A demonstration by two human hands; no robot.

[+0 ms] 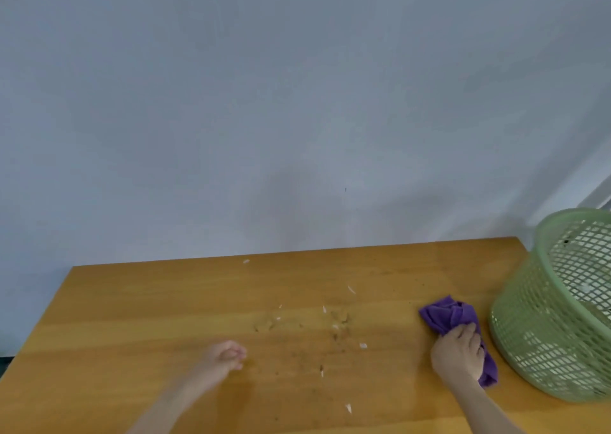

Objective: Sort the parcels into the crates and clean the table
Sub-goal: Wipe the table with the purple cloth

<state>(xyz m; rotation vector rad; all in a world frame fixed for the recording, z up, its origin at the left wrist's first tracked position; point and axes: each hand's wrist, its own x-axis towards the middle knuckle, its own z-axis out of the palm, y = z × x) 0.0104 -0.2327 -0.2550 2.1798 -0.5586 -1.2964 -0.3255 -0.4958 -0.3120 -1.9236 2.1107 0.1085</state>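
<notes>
Head view: you stand at a wooden tabletop (132,318) pushed against a plain grey wall (297,102). No parcels or crates in frame, so I judge the sorting done or out of view, with the cleaning step in hand. Your right hand (458,351) lies on a purple cloth (446,314), fingers curled down over its near part and gripping it against the wood. The cloth is bunched, its long axis running diagonally from far-left to near-right, and the free end sticks out beyond your fingertips. Your left hand (226,357) rests low on the tabletop in a loose fist; nothing shows in it, though blur hides whether it pinches a scrap. The mess lies between the two hands: a patch of brown crumbs (340,321) and scattered white scraps (363,345), with stray scraps out near the far edge and close to you. From the cloth hand all of it lies to the left, the nearest scrap near, the far crumbs closer to the left hand. A green mesh basket (542,318) stands tilted just to the right of the cloth, contents unclear through the mesh. Judgement: the coming wipe calls for a leftward reach, then a sweep back toward the basket side.
</notes>
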